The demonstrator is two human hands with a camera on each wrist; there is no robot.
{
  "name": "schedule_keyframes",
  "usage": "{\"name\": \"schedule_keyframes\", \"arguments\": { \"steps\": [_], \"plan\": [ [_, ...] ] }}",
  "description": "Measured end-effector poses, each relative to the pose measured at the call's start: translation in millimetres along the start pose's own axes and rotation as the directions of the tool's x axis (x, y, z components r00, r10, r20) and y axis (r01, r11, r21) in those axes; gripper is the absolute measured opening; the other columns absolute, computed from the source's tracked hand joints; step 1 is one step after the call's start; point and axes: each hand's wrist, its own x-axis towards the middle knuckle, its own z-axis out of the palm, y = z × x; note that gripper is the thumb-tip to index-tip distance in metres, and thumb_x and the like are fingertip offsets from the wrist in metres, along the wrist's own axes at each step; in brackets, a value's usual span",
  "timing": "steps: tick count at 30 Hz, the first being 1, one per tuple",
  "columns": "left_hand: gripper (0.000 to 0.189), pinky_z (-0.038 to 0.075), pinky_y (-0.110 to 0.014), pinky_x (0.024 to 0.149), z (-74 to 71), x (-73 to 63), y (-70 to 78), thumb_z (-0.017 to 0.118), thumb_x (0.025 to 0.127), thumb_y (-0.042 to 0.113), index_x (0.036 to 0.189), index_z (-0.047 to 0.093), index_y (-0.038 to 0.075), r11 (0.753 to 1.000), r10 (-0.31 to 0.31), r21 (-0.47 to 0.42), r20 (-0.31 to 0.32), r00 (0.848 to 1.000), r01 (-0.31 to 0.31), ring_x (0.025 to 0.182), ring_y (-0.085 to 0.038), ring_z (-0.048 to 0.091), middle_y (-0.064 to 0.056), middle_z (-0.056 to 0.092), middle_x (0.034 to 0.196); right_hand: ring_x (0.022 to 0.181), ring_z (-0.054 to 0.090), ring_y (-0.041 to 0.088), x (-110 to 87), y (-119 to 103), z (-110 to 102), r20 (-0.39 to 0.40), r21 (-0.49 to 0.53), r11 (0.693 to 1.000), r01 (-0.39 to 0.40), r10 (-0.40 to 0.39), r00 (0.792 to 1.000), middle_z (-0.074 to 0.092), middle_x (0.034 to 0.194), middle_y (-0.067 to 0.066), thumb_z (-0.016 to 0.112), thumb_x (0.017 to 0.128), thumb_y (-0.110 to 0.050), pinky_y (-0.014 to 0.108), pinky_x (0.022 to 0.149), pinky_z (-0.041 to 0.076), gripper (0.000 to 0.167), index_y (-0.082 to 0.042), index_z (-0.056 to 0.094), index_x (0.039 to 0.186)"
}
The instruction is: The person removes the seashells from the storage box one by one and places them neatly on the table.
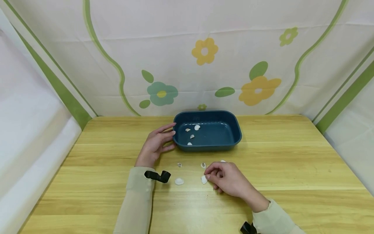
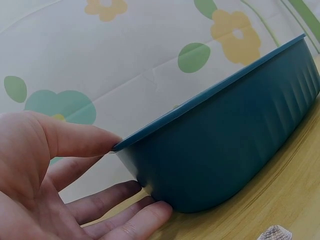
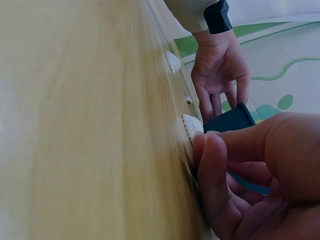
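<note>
A dark blue plastic basin [image 1: 208,148] stands near the table's back edge, with several small seashells, one a white shell [image 1: 197,127], in its left part. At its left side, my left hand [image 1: 155,145] touches the rim and wall with fairly straight fingers. In front of the basin, my right hand [image 1: 230,179] pinches a white seashell [image 1: 204,179] between thumb and index finger, low over the table. The right wrist view shows that ridged shell [image 3: 191,126] at the fingertips. Whether it still touches the wood, I cannot tell.
On the wooden table [image 1: 96,182] lie a wide white shell [image 1: 179,181], a small shell [image 1: 179,165] and another small shell [image 1: 203,165]. One more white shell [image 1: 223,161] is partly hidden behind my right hand. A flowered curtain [image 1: 175,48] hangs behind the table.
</note>
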Motion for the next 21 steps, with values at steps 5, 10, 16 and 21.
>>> {"name": "schedule_keyframes", "arguments": {
  "steps": [5, 10, 16, 21],
  "plan": [
    [0.046, 0.064, -0.034, 0.086, 0.8, -0.6, 0.5, 0.07, 0.105, 0.018, 0.15, 0.066, 0.024, 1.0, 0.001, 0.003, -0.003, 1.0, -0.001, 0.123, -0.024, 0.071, -0.012, 0.061, 0.156, 0.056, 0.062, 0.017, 0.2, 1.0, -0.2, 0.008, 0.002, 1.0, 0.008, -0.008, 1.0, 0.067, 0.077, 0.005, 0.079, 0.098, -0.017, 0.034, 0.053, 0.058, 0.01, -0.01, 0.076, 0.105],
    [0.047, 0.064, -0.034, 0.088, 0.5, -0.4, 0.9, 0.07, 0.106, 0.018, 0.152, 0.064, 0.022, 1.0, -0.008, 0.003, -0.001, 1.0, 0.008, 0.127, -0.026, 0.07, -0.012, 0.061, 0.157, 0.056, 0.062, 0.017, 0.6, 2.1, -0.1, 0.009, -0.006, 1.0, 0.011, -0.011, 1.0, 0.067, 0.08, 0.004, 0.084, 0.094, -0.018, 0.033, 0.053, 0.057, 0.015, -0.01, 0.076, 0.103],
    [0.048, 0.064, -0.034, 0.089, 0.7, -0.5, 1.4, 0.07, 0.106, 0.017, 0.153, 0.063, 0.021, 1.0, -0.009, 0.002, -0.003, 1.0, 0.009, 0.129, -0.027, 0.069, -0.013, 0.06, 0.157, 0.056, 0.062, 0.017, 1.0, 2.2, 0.3, -0.002, -0.027, 1.0, 0.008, -0.008, 1.0, 0.067, 0.079, 0.003, 0.085, 0.093, -0.017, 0.032, 0.053, 0.057, 0.015, -0.009, 0.074, 0.1],
    [0.047, 0.064, -0.034, 0.087, 1.5, -2.0, 1.0, 0.07, 0.106, 0.017, 0.152, 0.064, 0.021, 1.0, -0.011, 0.003, -0.008, 1.0, 0.011, 0.129, -0.027, 0.069, -0.012, 0.062, 0.155, 0.056, 0.063, 0.017, 0.8, 2.3, 0.3, -0.01, -0.028, 1.0, -0.001, 0.001, 1.0, 0.068, 0.078, 0.003, 0.086, 0.092, -0.017, 0.033, 0.052, 0.057, 0.017, -0.009, 0.073, 0.098]
  ]
}}
